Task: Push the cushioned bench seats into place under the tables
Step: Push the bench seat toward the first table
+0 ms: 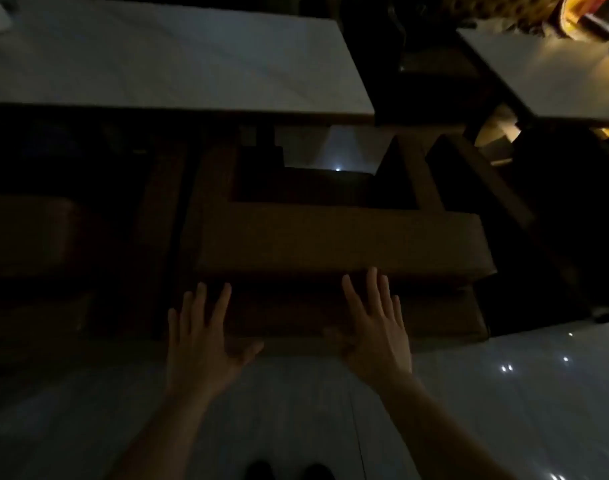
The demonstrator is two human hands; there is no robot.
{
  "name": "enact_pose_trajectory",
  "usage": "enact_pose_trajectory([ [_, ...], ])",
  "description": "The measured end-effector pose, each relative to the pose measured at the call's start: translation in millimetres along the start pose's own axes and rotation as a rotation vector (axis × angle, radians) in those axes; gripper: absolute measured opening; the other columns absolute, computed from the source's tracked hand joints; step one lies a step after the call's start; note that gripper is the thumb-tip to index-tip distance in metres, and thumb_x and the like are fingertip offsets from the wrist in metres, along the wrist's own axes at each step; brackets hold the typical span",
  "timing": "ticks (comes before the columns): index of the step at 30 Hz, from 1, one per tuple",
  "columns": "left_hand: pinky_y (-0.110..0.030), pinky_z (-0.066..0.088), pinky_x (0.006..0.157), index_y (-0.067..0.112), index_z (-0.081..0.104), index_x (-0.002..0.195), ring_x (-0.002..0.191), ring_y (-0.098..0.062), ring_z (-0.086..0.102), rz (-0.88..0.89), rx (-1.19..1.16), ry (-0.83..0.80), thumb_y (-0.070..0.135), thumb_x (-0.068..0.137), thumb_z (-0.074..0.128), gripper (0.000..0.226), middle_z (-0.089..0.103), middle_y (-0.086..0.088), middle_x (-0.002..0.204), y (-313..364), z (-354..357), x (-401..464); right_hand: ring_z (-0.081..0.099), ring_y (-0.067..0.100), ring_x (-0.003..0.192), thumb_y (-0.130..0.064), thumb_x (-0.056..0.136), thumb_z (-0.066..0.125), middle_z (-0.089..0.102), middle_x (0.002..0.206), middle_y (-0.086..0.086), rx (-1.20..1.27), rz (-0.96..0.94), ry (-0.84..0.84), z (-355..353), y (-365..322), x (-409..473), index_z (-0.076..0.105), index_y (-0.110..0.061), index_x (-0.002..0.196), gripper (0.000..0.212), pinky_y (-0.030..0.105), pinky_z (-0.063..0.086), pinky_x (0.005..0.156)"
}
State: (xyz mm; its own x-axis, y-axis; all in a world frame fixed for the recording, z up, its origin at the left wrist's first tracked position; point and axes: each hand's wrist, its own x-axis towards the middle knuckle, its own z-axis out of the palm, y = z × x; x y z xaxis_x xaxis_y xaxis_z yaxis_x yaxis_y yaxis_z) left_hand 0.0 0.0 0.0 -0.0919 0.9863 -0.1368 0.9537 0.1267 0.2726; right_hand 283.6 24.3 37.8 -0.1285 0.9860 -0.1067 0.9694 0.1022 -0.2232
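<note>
The room is dim. A brown cushioned bench seat (341, 240) with a raised back and side arms stands in front of a pale marble-topped table (178, 60), its far part under the table's near edge. My left hand (202, 337) is spread flat with fingers apart over the bench's near face. My right hand (375, 323) is also spread, its fingertips reaching the top edge of the backrest. Whether the palms press the bench or hover just off it is unclear. Neither hand holds anything.
Another brown cushioned seat (33, 244) sits to the left, mostly in shadow. A second pale table (552, 71) stands at the upper right with a dark seat (483, 181) beside it. Glossy tiled floor (504, 393) lies under me, and my shoes (285, 471) show at the bottom.
</note>
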Motion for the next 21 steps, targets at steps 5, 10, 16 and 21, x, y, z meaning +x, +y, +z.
enact_pose_trajectory([
  [5, -0.054, 0.003, 0.119, 0.039, 0.004, 0.155, 0.149, -0.033, -0.002, -0.056, 0.025, 0.000, 0.092, 0.064, 0.032, 0.109, 0.004, -0.012, 0.164, -8, 39, -6, -0.031, 0.029, 0.147, -0.065, 0.090, 0.051, -0.035, 0.160, 0.002, -0.019, 0.014, -0.111, 39, 17, -19, -0.024, -0.045, 0.150, 0.098, 0.053, 0.003, 0.124],
  [10, -0.053, 0.002, 0.120, 0.036, 0.010, 0.155, 0.149, -0.033, -0.003, -0.001, 0.065, 0.044, 0.090, 0.067, 0.034, 0.106, 0.005, -0.010, 0.164, -13, 44, 16, -0.028, 0.036, 0.147, -0.069, 0.089, 0.049, -0.031, 0.161, 0.007, -0.062, 0.068, -0.136, 52, 43, -3, -0.023, -0.046, 0.149, 0.098, 0.058, 0.002, 0.122],
  [16, -0.052, 0.002, 0.120, 0.036, 0.005, 0.155, 0.148, -0.033, -0.012, -0.005, 0.088, 0.031, 0.093, 0.068, 0.024, 0.106, -0.001, -0.010, 0.164, 1, 62, 31, -0.024, 0.044, 0.146, -0.066, 0.088, 0.050, -0.026, 0.161, 0.017, -0.098, 0.136, -0.153, 59, 64, 18, -0.019, -0.049, 0.150, 0.094, 0.064, 0.004, 0.120],
  [21, -0.054, 0.005, 0.120, 0.031, 0.005, 0.156, 0.148, -0.036, -0.013, -0.015, 0.087, 0.105, 0.088, 0.075, 0.029, 0.102, 0.000, -0.015, 0.163, 10, 75, 28, -0.014, 0.047, 0.148, -0.070, 0.090, 0.038, -0.009, 0.163, 0.024, -0.105, 0.089, -0.125, 71, 74, 21, -0.009, -0.049, 0.153, 0.081, 0.068, 0.005, 0.118],
])
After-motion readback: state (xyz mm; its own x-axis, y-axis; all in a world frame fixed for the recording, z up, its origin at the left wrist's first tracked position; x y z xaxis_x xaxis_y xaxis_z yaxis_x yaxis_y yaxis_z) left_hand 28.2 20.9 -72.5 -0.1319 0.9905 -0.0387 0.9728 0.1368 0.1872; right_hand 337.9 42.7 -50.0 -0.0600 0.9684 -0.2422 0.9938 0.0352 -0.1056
